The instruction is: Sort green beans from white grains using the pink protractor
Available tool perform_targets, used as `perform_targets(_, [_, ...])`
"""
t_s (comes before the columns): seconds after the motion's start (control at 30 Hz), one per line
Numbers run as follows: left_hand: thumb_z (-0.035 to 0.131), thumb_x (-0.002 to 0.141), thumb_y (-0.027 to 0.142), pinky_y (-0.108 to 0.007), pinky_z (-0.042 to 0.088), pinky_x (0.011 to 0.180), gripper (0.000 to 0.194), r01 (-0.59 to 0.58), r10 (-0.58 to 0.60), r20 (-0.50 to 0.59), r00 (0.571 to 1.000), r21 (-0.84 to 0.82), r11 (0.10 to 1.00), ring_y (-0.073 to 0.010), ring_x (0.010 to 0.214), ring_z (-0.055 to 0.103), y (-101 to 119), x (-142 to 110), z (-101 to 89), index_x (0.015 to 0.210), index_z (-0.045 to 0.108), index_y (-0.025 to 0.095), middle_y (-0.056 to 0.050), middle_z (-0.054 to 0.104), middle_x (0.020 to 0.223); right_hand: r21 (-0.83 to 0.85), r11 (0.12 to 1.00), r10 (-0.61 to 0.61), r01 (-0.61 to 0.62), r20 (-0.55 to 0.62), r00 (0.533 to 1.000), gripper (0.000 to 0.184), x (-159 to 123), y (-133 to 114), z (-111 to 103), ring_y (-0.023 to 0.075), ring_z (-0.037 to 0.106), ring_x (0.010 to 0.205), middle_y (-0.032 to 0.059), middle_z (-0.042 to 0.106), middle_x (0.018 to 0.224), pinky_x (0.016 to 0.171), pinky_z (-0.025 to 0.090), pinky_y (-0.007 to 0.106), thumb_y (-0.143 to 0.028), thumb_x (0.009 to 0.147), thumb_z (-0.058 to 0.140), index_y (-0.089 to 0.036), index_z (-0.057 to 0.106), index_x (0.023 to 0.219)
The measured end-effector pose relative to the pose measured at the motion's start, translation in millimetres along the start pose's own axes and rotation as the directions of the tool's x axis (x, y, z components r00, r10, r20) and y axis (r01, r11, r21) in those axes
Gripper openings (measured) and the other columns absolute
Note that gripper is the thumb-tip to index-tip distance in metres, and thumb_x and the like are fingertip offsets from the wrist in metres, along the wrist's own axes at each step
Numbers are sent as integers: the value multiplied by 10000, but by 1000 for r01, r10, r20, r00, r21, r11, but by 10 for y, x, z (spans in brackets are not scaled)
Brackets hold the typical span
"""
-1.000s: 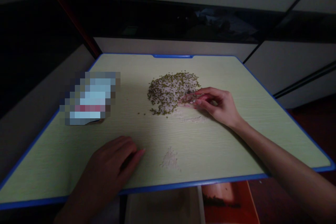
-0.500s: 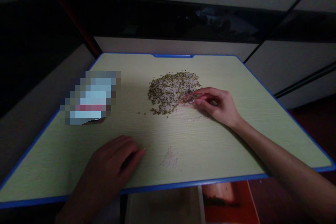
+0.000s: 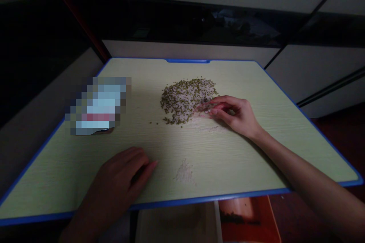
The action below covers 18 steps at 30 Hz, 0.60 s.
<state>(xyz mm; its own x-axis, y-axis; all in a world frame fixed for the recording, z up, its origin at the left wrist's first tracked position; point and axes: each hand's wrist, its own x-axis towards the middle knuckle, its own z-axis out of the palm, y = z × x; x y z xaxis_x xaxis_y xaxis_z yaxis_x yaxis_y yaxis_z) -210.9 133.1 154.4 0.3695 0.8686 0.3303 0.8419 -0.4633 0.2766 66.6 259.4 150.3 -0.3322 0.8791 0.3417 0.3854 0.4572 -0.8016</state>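
A: Which containers do we see below the table?
B: We see a pale bin, with a dim inside whose content we cannot tell, and beside it an orange bin, in which some dark bits lie

A: And the mixed pile, where is it and how does it point?
B: We find it on the far half of the table, near the middle; its long axis goes roughly from left to right, and a narrower part comes toward us at its near side

A: How does it look to us?
B: It is a flat, uneven heap of small green grains and whitish grains, the green ones more dense at the left border, and a few lie loose around it. Closer to us there are a thin pale scatter and a small whitish patch

A: What do our hands do?
B: With our right hand we pinch a see-through piece, which points left, at the near right border of the pile; its exact form we cannot tell. Our left hand is on the near left part, fingers loosely bent, a narrow gap before the thumb; under the palm we cannot see. Beyond it lies a pixelated object
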Motion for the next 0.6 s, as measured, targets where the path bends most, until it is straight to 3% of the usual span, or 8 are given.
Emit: perform_targets(0.6, [441,905,290,-232,416,546,284,-22,23,-19,1000,13,1000,-104,560,531,-29,-23,36,633,473,214,42,515,601,-35,998,-46,46,16,999,210,-10,-9,-5,85,486,479,17,657,616,439,373,210,-220,765,650,-109,704,935])
